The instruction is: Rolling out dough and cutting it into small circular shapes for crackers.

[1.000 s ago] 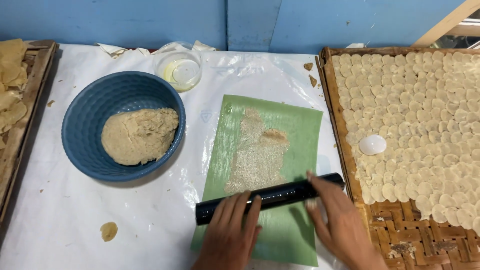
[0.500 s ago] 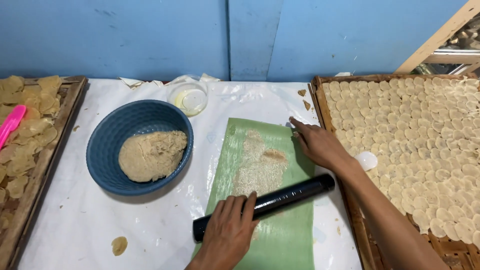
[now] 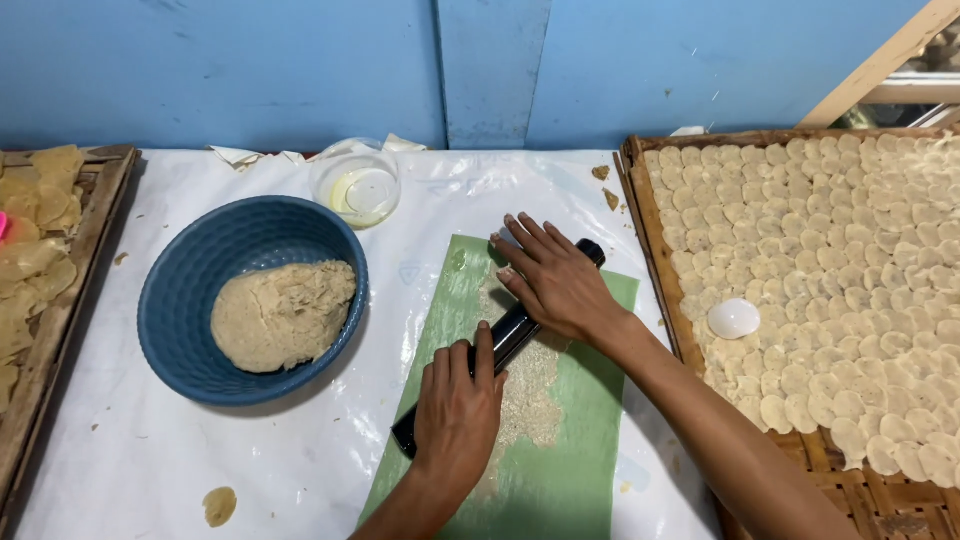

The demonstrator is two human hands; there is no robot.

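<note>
The black rolling pin lies slantwise across the green sheet, one end up near the sheet's far right corner, the other down by its left edge. A thin, patchy layer of flattened dough is spread on the sheet under and beside the pin. My left hand presses flat on the lower part of the pin, fingers stretched forward and close together, palm down. My right hand lies over the upper part, fingers spread wide and pointing left, the palm resting on the pin rather than curled around it.

The sheet sits on a table covered in white plastic. Just left of the sheet stands a blue bowl with a lump of tan dough inside. Beyond the bowl, near the blue wall, is a small clear cup with a pale yellowish liquid. To my right, a woven tray is packed with small pale dough rounds, and a white round cutter-like lid rests among them. At the far left, a wooden tray holds larger, irregular tan pieces.
</note>
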